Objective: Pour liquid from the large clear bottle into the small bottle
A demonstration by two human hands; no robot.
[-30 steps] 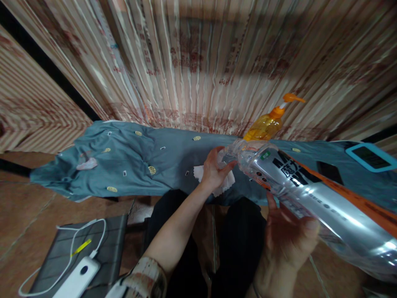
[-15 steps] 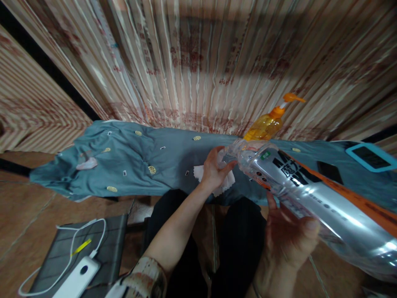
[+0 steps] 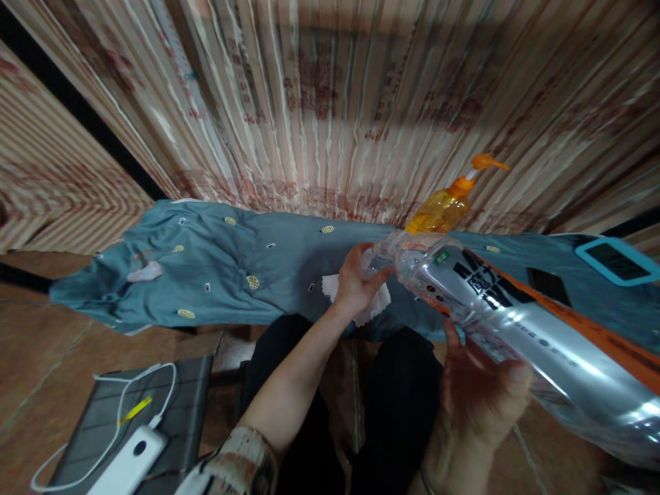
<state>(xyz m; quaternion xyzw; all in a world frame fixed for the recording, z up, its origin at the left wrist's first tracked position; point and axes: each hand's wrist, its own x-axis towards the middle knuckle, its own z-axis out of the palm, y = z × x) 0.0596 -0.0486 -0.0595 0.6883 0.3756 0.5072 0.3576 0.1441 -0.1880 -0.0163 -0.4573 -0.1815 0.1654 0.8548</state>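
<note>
A large clear plastic bottle [image 3: 508, 320] with a silver and orange label lies tilted across the right side of the view, its narrow end toward the middle. My left hand [image 3: 358, 282] is closed round that narrow end, thumb and fingers on either side. Lower down, my right hand [image 3: 479, 392] holds the bottle's body from beneath; some of its fingers are hidden behind the plastic. Just beyond the bottle's shoulder stands a yellow pump bottle [image 3: 438, 210] with an orange pump head. Under my left hand lies a white scalloped cloth or tissue [image 3: 379, 306] on the blue-grey fabric.
The blue-grey patterned cloth [image 3: 289, 268] covers a long narrow surface before a pleated curtain [image 3: 320, 124]. A dark phone-like slab [image 3: 549, 285] and a blue-framed device [image 3: 616, 261] lie at right. At lower left, a dark stool [image 3: 180, 405] bears a white power bank [image 3: 128, 457] and cable.
</note>
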